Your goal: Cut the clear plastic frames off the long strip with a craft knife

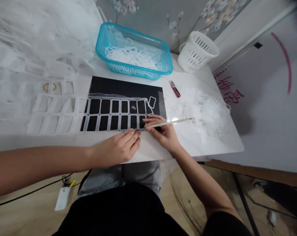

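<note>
A white die-cut strip [109, 113] with two rows of rectangular windows lies across a black mat [128, 87] on the white table [212, 147]. My left hand [118, 147] rests flat on the table at the strip's near edge, fingers together and stretched out. My right hand [163, 131] pinches a thin pointed stick tool [173, 122] whose near end sits at the strip's right end. One small cut-out frame [152, 102] stands lifted at the strip's upper right corner.
A turquoise basket [133, 49] of white scraps sits at the back, a white slotted cup [197, 50] beside it. Small red snips [175, 88] lie right of the mat. A heap of white scraps [204, 111] covers the table's right side. More white strips [27, 82] pile up at left.
</note>
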Tool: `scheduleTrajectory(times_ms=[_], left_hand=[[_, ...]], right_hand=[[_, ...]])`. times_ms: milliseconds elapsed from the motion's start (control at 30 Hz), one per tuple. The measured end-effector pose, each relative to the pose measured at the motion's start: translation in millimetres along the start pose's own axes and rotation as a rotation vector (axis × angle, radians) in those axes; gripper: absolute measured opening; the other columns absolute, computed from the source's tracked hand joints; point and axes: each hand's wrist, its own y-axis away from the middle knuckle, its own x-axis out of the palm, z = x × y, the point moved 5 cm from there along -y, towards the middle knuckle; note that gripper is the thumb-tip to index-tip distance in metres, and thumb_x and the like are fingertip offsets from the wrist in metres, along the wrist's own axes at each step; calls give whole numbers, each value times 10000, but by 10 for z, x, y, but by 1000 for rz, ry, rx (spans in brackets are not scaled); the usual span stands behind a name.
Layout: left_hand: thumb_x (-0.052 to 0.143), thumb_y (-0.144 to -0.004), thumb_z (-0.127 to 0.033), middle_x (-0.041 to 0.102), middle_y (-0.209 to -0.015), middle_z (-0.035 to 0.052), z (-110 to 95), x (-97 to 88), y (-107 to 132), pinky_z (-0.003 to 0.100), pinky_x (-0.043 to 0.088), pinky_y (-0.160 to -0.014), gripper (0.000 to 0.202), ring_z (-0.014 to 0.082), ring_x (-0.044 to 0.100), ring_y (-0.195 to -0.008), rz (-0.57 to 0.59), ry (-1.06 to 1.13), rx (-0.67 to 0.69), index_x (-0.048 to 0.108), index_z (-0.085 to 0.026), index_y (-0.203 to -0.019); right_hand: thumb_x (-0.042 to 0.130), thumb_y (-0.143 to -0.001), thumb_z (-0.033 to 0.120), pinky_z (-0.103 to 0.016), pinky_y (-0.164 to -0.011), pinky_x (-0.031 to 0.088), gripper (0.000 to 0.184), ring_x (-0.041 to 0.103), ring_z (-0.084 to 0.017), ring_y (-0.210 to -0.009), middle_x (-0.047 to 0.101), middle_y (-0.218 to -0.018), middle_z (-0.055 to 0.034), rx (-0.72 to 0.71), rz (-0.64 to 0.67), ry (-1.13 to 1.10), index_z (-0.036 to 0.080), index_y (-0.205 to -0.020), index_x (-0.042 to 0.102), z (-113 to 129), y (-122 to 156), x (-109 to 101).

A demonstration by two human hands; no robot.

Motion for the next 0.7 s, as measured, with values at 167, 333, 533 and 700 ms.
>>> scheduleTrajectory(times_ms=[167,333,533,700], left_hand=[[522,-923,-85,689,-1186,223,5,37,11,403,545,-984,227,271,680,-1086,20,10,-14,644,-41,-1110],[568,-914,-109,689,-1174,227,2,62,22,408,534,-1011,239,276,673,-1094,32,10,-9,637,-26,-1128],[540,-923,-108,687,-1185,224,4,57,18,411,533,-1010,238,276,675,-1089,33,4,6,642,-39,-1127],[537,-926,-119,674,-1218,221,11,51,27,391,533,-996,226,267,667,-1108,9,36,-14,643,-55,-1115]], right_hand=[[688,-897,253,-458,-1062,510,85,612,-222,-1212,773,-1046,-56,-10,30,-9,242,-950,754,-40,43,46],[678,-905,263,-480,-1049,519,99,605,-230,-1217,772,-1045,-45,-2,36,16,252,-968,754,-65,40,48],[677,-905,258,-466,-1034,531,105,603,-226,-1216,772,-1047,-42,-26,42,20,260,-975,755,-53,45,65],[669,-909,264,-476,-1034,534,109,599,-233,-1224,769,-1050,-41,-16,59,31,265,-977,755,-67,37,69]])
